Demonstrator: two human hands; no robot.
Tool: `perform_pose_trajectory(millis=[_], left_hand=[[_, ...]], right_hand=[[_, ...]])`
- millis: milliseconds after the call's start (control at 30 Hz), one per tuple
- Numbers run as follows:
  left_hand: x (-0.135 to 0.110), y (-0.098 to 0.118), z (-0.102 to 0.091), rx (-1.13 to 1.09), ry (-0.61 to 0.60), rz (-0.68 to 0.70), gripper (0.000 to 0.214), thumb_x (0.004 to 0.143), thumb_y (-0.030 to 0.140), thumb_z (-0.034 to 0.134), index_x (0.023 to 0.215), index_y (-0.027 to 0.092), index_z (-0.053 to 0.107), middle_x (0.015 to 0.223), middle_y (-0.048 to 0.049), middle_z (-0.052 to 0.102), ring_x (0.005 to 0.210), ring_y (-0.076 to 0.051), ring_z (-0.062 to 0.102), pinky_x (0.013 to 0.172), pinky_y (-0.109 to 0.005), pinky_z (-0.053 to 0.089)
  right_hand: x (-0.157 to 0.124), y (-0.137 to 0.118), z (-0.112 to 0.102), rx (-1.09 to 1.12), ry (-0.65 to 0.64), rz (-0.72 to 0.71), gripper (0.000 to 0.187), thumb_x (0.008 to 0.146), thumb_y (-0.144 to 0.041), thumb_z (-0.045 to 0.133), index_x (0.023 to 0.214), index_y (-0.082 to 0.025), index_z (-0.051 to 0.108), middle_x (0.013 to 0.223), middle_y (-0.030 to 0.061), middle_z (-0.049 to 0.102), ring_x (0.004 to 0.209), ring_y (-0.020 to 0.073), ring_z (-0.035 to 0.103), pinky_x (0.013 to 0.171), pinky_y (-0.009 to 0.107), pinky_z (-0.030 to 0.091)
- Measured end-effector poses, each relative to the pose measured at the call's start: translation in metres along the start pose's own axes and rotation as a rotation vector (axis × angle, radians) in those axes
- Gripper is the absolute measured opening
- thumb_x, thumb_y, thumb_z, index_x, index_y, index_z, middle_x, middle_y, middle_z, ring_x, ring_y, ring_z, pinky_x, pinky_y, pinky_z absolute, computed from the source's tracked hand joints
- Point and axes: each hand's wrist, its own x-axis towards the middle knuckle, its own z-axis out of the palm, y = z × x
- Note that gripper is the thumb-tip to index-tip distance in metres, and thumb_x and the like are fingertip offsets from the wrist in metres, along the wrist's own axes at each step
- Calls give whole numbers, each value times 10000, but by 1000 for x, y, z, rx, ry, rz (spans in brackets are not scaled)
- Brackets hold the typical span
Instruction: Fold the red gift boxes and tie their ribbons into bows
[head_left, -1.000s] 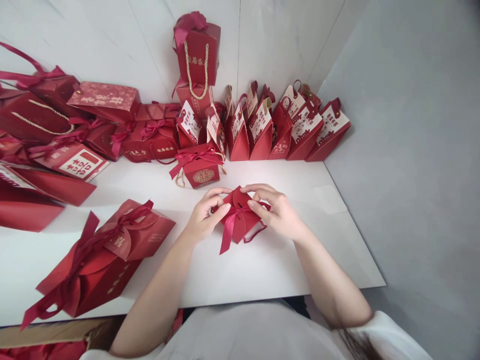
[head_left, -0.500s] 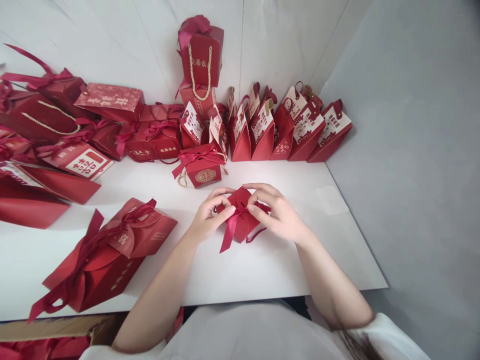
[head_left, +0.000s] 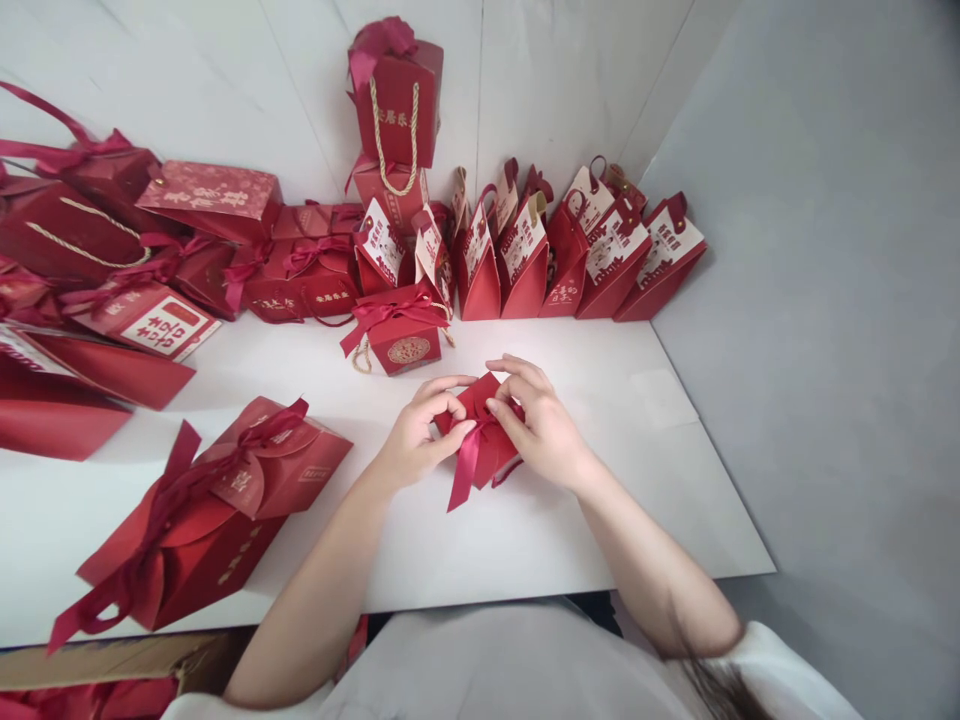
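A small red gift box (head_left: 487,455) with a dark red ribbon (head_left: 466,470) sits on the white table (head_left: 525,530) between my hands. My left hand (head_left: 420,435) curls round the box's left side, thumb and fingers pinching at the ribbon. My right hand (head_left: 541,425) grips the right side, fingers pressed on the top flap and ribbon. One ribbon tail hangs down toward me. The knot itself is hidden under my fingers.
A large red ribboned box (head_left: 217,510) lies at the near left. A small red box with a rope handle (head_left: 401,335) stands just beyond my hands. A row of red bags (head_left: 570,250) and stacked boxes (head_left: 394,110) line the back wall. More red boxes (head_left: 112,270) crowd the left.
My hands have drawn closer together over the small box. The ribbon loop at the lower right has shrunk and the box has shifted slightly left.
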Motion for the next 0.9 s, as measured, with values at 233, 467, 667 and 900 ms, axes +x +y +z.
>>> perform_pose_trajectory(millis=[233, 467, 667, 900], left_hand=[[0, 2, -5, -27, -31, -47, 193, 902, 288, 586, 733, 200, 562, 1398, -64, 542, 1337, -255, 462, 1142, -460, 327], [0, -1, -3, -227, -15, -154, 262, 891, 352, 617, 689, 187, 608, 1365, -72, 545, 1285, -286, 498, 1060, -447, 384], [0, -4, 5, -598, 18, -267, 328, 877, 373, 629, 630, 165, 576, 1336, -68, 551, 1206, -284, 547, 1013, -419, 425], [0, 1, 15, -831, 93, -342, 332, 844, 310, 662, 590, 142, 530, 1290, -60, 562, 1035, -222, 600, 880, -324, 479]], right_hand=[[-1, 2, -2, -52, 70, 22, 175, 926, -273, 584, 763, -225, 544, 1327, 98, 598, 1394, 296, 402, 1142, 585, 302], [0, 0, -25, 49, -127, 66, 275, 928, -426, 613, 733, -234, 642, 1378, 66, 569, 1389, 266, 417, 1128, 491, 345], [0, 0, -28, 158, -258, 72, 229, 960, -351, 565, 772, -229, 613, 1420, 65, 508, 1401, 237, 401, 1120, 448, 356], [1, -2, -32, 253, -385, 63, 233, 962, -303, 562, 744, -223, 571, 1483, 58, 423, 1454, 217, 315, 1147, 423, 319]])
